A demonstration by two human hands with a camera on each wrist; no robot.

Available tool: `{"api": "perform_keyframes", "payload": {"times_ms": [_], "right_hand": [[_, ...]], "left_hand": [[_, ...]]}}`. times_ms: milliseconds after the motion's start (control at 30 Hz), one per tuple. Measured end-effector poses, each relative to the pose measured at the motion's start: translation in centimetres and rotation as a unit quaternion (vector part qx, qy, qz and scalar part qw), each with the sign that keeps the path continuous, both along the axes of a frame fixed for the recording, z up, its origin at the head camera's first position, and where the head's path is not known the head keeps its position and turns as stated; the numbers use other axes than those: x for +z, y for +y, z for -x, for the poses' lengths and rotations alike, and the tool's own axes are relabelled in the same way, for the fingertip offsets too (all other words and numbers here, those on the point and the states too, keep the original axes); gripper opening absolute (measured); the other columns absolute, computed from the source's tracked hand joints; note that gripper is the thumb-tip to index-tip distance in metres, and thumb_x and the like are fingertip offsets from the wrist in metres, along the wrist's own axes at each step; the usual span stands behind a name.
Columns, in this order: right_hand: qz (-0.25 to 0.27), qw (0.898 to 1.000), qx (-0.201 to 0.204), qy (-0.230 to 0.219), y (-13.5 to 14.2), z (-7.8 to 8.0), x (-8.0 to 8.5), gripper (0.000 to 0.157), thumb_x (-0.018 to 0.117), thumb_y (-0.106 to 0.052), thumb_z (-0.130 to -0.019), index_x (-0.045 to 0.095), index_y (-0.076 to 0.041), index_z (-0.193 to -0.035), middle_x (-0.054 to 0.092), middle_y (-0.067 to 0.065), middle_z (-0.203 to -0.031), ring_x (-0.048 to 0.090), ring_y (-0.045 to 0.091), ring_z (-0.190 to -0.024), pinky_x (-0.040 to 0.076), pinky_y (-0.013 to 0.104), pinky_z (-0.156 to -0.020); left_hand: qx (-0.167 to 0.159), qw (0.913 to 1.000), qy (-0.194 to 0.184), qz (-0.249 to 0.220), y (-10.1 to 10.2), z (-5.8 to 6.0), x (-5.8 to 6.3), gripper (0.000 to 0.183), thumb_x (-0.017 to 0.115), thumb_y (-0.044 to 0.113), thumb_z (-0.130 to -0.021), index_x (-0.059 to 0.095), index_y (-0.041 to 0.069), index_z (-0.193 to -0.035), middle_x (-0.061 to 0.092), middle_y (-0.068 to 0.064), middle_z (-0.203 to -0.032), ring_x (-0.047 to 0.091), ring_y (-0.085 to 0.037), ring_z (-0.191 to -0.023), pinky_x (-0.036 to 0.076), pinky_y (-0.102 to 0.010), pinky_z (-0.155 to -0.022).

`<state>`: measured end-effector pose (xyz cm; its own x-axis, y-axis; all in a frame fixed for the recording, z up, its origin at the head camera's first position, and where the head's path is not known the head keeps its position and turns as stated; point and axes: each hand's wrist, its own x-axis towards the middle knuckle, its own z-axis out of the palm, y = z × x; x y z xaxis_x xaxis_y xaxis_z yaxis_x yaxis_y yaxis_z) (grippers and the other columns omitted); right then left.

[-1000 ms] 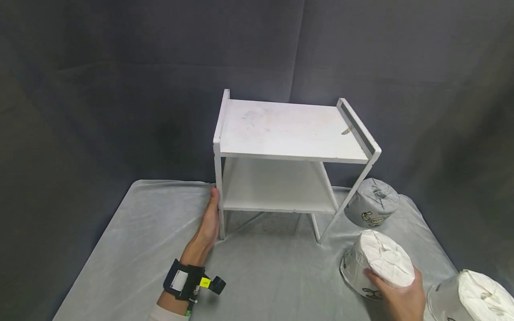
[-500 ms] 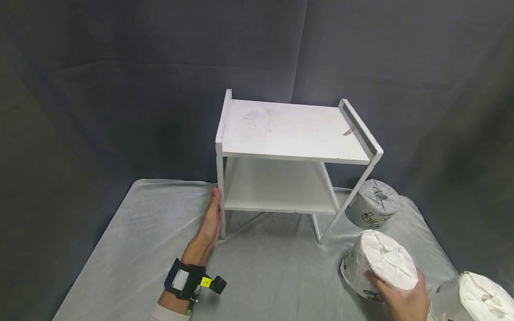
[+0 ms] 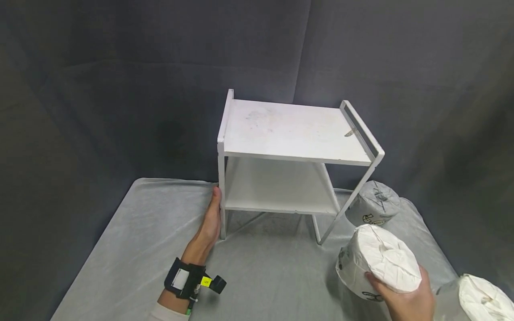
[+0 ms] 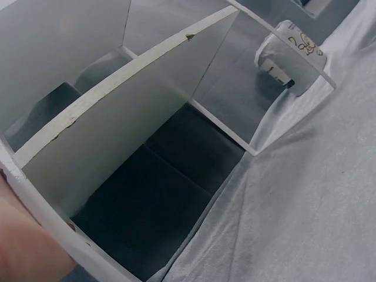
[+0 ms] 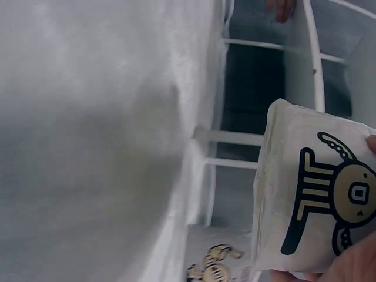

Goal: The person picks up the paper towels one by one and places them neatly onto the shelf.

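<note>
A white two-tier shelf rack (image 3: pixel 299 133) stands toward the back of the table. My left hand (image 3: pixel 209 223) holds its left upright, thumb along the outer side; the other fingers are mostly hidden in the head view. In the right wrist view, fingertips (image 5: pixel 282 9) of that hand show at the frame. My right hand (image 3: pixel 413 298) grips a paper-wrapped toilet roll (image 3: pixel 387 258) from its near side. The roll is tilted and appears raised off the cloth; a printed cartoon (image 5: pixel 352 194) shows on its wrapper.
Another wrapped toilet roll (image 3: pixel 375 203) stands behind the rack's right leg. A third wrapped roll (image 3: pixel 483 298) is at the lower right, partly out of frame. Grey cloth (image 3: pixel 281 276) covers the table, with a dark curtain (image 3: pixel 160 89) behind.
The toilet roll in my right hand has risen slightly and its shadow has spread beneath it. My left hand stays at the rack's upright; the view has shifted a little.
</note>
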<state>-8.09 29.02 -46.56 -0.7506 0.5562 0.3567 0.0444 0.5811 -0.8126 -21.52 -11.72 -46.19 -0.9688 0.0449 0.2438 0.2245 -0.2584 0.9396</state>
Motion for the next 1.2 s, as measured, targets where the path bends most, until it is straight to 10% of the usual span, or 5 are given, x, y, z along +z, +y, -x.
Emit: {"api": "perform_keyframes", "payload": {"times_ms": [1200], "right_hand": [[-0.011,0.993,0.108,0.041,-6.1,1.5,8.1,0.091,0.1,0.003,-0.056,0.062,-0.005,-0.139,0.062,-0.029,-0.112,0.057,-0.003,-0.101,0.04,0.006,-0.085]], "left_hand": [[-0.006,0.9998,0.019,0.003,-0.1,0.1,0.0,0.102,0.02,0.074,-0.106,-0.016,-0.001,-0.166,-0.019,-0.019,-0.175,-0.02,-0.034,-0.161,-0.015,-0.056,-0.128]]}}
